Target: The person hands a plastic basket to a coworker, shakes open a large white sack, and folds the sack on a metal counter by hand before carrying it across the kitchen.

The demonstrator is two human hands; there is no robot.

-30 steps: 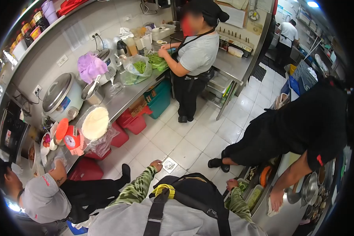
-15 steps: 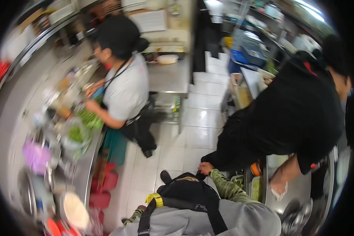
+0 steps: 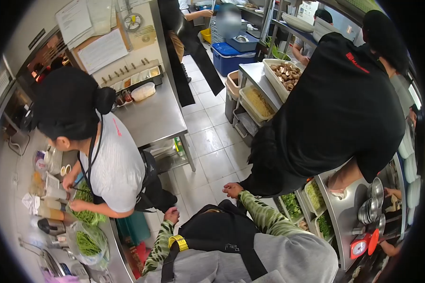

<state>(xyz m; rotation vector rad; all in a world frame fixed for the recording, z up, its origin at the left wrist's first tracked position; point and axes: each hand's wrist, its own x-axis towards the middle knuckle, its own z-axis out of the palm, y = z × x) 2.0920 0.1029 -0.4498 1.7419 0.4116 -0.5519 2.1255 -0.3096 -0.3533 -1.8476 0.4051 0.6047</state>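
Note:
Both of my hands hang in front of my body over the tiled floor, in camouflage sleeves. My left hand [image 3: 171, 215] is near the back of the co-worker in grey, its fingers loosely curled and hard to make out. My right hand [image 3: 233, 190] is beside the dark clothing of the co-worker in black [image 3: 335, 108], fingers partly bent, with no object visible in it. At the left counter, the co-worker in grey [image 3: 113, 160] handles green beans [image 3: 82, 214]. Another bunch of beans [image 3: 88, 243] lies in a clear plastic bag.
A steel table [image 3: 151, 113] stands ahead on the left. Tubs of mushrooms [image 3: 286, 75] and shredded food [image 3: 257, 102] sit ahead on the right. Vegetable trays [image 3: 315, 195], metal bowls [image 3: 367, 210] and a red scale [image 3: 359, 247] line the right counter. Another person stands in the aisle.
The view has swung right and moved forward along the aisle. Both co-workers appear closer, and the mushroom tub has come into view. My left hand shows again after being mostly hidden.

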